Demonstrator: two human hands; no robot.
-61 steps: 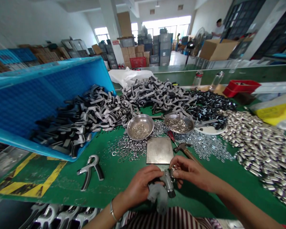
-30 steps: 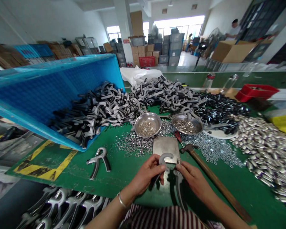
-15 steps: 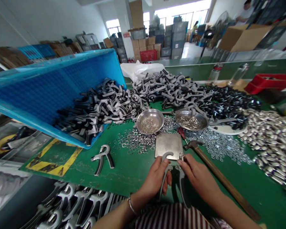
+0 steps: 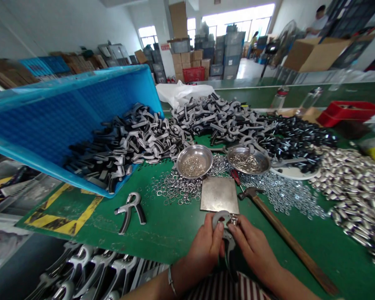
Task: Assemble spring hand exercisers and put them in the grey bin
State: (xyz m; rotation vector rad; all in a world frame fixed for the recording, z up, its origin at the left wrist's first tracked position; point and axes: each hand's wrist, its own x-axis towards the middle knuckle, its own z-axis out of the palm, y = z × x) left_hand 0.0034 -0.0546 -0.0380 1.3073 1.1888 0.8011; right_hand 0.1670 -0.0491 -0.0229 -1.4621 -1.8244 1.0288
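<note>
Close to my body, my left hand (image 4: 206,243) is closed around a grey hooked hand-grip handle (image 4: 221,216), its thumb pressed on the metal. My right hand (image 4: 253,243) pinches a coil spring (image 4: 233,219) and the upper part of a second handle, most of which is hidden. The two handles meet between my hands, their lower ends crossing or overlapping. Just beyond them lies a square metal plate (image 4: 219,195). A claw hammer (image 4: 287,233) rests to the right of my right hand. An assembled hand grip (image 4: 131,210) lies on the table to the left.
A tilted blue crate (image 4: 81,104) spills handles onto the green table. Metal bowls of small parts (image 4: 194,161) and pins (image 4: 249,160) stand behind the plate among loose washers (image 4: 175,187). Springs (image 4: 359,196) are heaped right. Finished grips (image 4: 106,266) fill a bin at lower left.
My hands have come together, bringing the two handles from apart to touching. The spring now sits beside the hooked handle's head. The view has shifted slightly.
</note>
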